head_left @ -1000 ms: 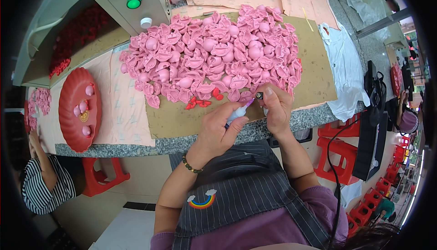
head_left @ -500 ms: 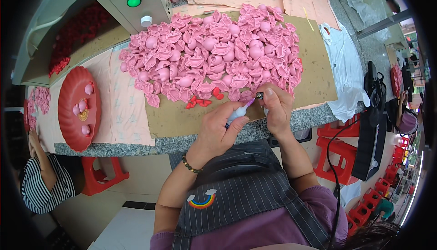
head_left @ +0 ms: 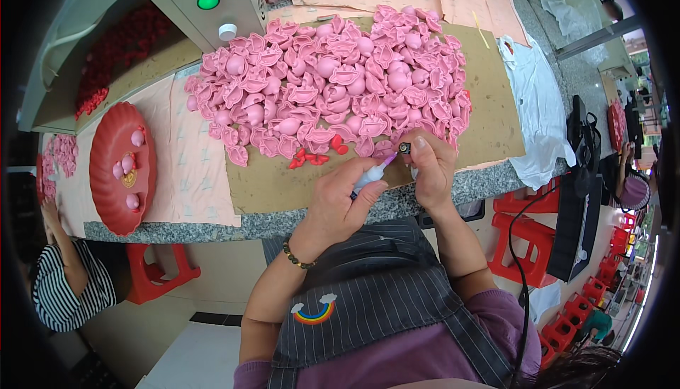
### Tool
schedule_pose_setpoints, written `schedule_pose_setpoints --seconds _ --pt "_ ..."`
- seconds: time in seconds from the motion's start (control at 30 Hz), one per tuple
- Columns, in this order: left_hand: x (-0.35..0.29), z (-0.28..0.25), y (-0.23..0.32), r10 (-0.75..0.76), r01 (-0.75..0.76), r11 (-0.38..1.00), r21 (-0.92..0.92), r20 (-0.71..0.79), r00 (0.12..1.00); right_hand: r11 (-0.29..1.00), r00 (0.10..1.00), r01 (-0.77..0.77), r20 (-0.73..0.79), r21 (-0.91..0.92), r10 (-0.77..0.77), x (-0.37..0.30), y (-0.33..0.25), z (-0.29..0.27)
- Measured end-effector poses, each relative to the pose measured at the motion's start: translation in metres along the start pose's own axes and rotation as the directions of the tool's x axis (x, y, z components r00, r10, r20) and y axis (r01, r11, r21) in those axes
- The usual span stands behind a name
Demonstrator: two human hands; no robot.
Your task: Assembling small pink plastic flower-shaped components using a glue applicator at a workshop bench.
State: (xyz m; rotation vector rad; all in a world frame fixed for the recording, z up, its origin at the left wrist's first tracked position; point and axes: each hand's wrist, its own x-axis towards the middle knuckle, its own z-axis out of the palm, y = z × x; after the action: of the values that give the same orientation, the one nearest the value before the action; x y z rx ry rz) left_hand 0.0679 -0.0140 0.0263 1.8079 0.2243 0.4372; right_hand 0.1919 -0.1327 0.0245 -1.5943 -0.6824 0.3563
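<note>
My left hand (head_left: pixel 341 198) is closed round a small whitish squeeze bottle (head_left: pixel 371 175) with a thin purple nozzle. The nozzle points up and to the right, its tip close to a small black piece (head_left: pixel 404 147) that my right hand (head_left: pixel 432 166) pinches between thumb and fingers. Whether tip and piece touch is too small to tell. Just beyond both hands lies a large heap of pink moulded pieces (head_left: pixel 333 95), some cupped with frilled edges, others rounded. Several small red pieces (head_left: pixel 308 158) lie at the heap's near edge, on a brown board (head_left: pixel 489 120).
A red scalloped tray (head_left: pixel 106 176) holding a few pink pieces stands on the left. Behind it is a grey machine (head_left: pixel 188 7) with a green button. White cloth (head_left: pixel 538 113) lies at right. A striped-sleeved person (head_left: pixel 74 283) sits at far left; red stools (head_left: pixel 524 240) stand below the counter.
</note>
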Motion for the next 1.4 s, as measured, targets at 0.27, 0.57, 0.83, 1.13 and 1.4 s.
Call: schedule_pose_setpoints --seconds 0.27,0.57,0.83,1.13,1.4 --pt "-0.0005 0.0012 -0.0012 -0.005 0.005 1.0 0.002 -0.005 1.0 1.0 1.0 -0.02 -0.015 -0.014 0.02 -0.0001 0.0001 -0.0006" --pt "-0.0004 0.0011 -0.0013 0.009 -0.009 1.0 0.005 -0.011 1.0 0.999 0.999 -0.033 0.002 0.015 0.033 -0.0002 0.0005 -0.0015" --pt "-0.0003 0.0004 -0.0009 -0.011 0.011 1.0 -0.002 0.004 1.0 1.0 1.0 -0.021 0.001 -0.009 0.021 0.0002 -0.0002 -0.001" --pt "-0.0002 0.0028 -0.0055 0.06 -0.06 0.998 0.016 -0.038 0.997 0.999 0.999 -0.035 -0.014 -0.021 0.035 0.0001 -0.0009 -0.0008" --pt "0.0003 0.0022 -0.0044 0.052 -0.051 0.999 0.014 -0.027 0.998 0.999 0.999 -0.037 -0.013 -0.033 0.036 0.0001 -0.0008 -0.0007"
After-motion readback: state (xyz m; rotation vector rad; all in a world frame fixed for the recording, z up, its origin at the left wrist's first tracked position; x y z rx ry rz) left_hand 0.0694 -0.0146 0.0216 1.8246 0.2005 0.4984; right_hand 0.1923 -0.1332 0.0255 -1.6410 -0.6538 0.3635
